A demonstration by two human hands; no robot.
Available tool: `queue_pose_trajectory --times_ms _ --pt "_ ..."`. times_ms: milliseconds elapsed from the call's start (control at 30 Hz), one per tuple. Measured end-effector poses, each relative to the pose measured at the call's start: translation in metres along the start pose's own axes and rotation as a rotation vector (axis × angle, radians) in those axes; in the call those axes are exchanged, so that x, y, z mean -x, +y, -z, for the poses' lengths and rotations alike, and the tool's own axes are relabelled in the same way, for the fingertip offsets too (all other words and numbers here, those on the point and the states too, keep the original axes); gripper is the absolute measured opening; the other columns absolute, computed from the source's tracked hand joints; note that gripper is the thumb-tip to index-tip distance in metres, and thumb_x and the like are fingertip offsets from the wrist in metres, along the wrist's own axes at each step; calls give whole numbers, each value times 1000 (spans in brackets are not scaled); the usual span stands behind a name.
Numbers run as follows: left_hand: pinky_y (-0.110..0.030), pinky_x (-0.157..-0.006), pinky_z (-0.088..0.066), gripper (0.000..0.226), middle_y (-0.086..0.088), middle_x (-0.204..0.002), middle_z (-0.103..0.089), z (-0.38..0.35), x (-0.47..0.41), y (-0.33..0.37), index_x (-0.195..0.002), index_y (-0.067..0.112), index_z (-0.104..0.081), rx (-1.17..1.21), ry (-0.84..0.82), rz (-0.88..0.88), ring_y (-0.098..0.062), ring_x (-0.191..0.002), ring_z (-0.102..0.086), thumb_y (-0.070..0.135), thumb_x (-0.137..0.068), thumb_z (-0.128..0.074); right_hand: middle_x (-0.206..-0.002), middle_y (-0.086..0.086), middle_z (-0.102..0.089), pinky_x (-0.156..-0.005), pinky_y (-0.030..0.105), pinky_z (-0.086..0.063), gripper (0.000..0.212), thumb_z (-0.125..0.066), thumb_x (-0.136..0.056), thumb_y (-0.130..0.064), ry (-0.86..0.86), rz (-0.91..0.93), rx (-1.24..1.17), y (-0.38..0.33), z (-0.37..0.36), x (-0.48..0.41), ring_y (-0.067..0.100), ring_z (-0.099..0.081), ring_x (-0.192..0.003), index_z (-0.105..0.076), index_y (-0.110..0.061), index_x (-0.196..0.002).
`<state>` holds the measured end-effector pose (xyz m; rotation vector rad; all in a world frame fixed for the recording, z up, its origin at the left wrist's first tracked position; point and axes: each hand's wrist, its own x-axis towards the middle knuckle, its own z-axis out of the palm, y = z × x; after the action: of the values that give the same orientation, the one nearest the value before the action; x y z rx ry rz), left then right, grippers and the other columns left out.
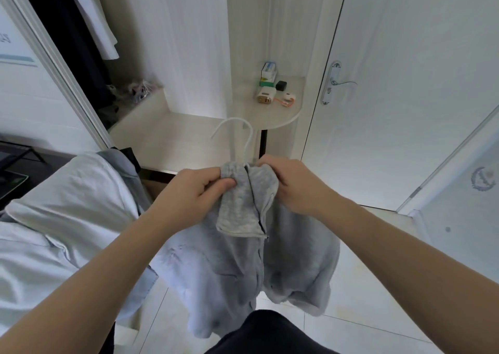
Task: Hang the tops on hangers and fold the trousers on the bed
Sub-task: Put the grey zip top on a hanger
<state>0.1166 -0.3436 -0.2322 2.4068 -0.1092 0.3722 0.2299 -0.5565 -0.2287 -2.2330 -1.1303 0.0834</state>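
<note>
A grey fleece zip-up top (240,270) hangs in the air, pale blue bedding (67,197) just left of it. The left hand (194,191) and right hand (294,183) each pinch its collar; the hook of a white plastic hanger (251,135) rises above it.

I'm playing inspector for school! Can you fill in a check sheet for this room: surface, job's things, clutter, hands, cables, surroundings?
Surface: bed, pale blue fabric lying over it.
Job's things: grey zip top, white hanger hook sticking out at its collar.
Clutter: small boxes and a black plug on the corner shelf.
Hands: left hand and right hand both pinch the top's collar.
Cables: short orange cord on the shelf.
Surroundings: white door, dark clothes hanging at left.
</note>
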Motion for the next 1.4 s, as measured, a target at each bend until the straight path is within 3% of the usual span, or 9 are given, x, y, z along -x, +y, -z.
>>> queue_pose_trajectory --times_ms 233,333,467,533,667,833,1067,1267,1400 --pt "-42 -68 -51 31 13 -80 -66 30 7 -26 -100 39 -60 -177 24 -75 -8 -74 -62 55 -100 -34 -88 -21 -68 -81 19 -45 24 -51 -97 -14 84 9 -253 6 30 8 -1 -63 -85 -66 -32 -94" --pt "-30 -81 -50 41 13 -100 -71 47 13 -40 -116 25 -69 -163 91 -96 -7 -91 -65 46 -102 -37 -83 -16 -66 -81 24 -44 22 -47 -95 -18 54 -39 -380 13 44 15 5 -61 -83 -66 -27 -88" --pt "-23 -79 -48 29 12 -90 -68 47 10 -40 -103 25 -71 -22 78 -53 -8 -89 -64 41 -99 -47 -95 -6 -71 -88 25 -48 32 -39 -99 -22 -85 -96 -536 9 43 19 13 -65 -94 -70 -16 -96" --pt "-24 -79 -47 18 7 -89 -68 47 9 -39 -98 30 -71 56 78 -24 -13 -87 -64 34 -98 -53 -99 6 -71 -91 33 -51 44 -38 -106 -36 -142 -115 -468 7 43 18 22 -66 -95 -69 -6 -98" --pt "-31 -78 -48 16 -1 -85 -66 44 13 -36 -94 30 -71 105 66 -38 -18 -83 -63 33 -96 -56 -63 -11 -47 -64 19 -37 38 -53 -104 -26 -193 -47 -338 3 39 17 6 -44 -62 -54 -12 -69" --pt "-19 -74 -44 19 8 -81 -66 48 17 -35 -84 31 -72 224 58 5 -7 -76 -59 38 -93 -56 -59 -20 -48 -64 13 -36 48 -42 -106 -23 -144 -15 -260 -1 37 20 -2 -45 -58 -51 -35 -61" --pt "-18 -73 -43 20 15 -82 -67 53 5 -1 -80 30 -67 210 276 -28 -2 -78 -58 29 -95 -55 -64 -10 -59 -67 25 -44 40 -43 -104 -43 -236 22 59 -6 28 12 7 -54 -62 -57 -30 -69" --pt "-42 -77 -52 17 9 -85 -64 75 4 23 -78 40 -74 -63 -155 -58 -17 -82 -63 53 -78 -64 -56 -6 -49 -59 28 -38 42 -49 -105 -31 126 -15 -191 0 30 10 4 -46 -55 -52 -19 -65" --pt "-40 -94 -49 23 17 -109 -62 69 -1 19 -101 35 -67 -124 90 -133 -10 -108 -58 50 -85 -59 -60 5 -49 -56 24 -35 43 -48 -100 -40 202 95 -259 -9 35 11 10 -44 -54 -51 -14 -67"
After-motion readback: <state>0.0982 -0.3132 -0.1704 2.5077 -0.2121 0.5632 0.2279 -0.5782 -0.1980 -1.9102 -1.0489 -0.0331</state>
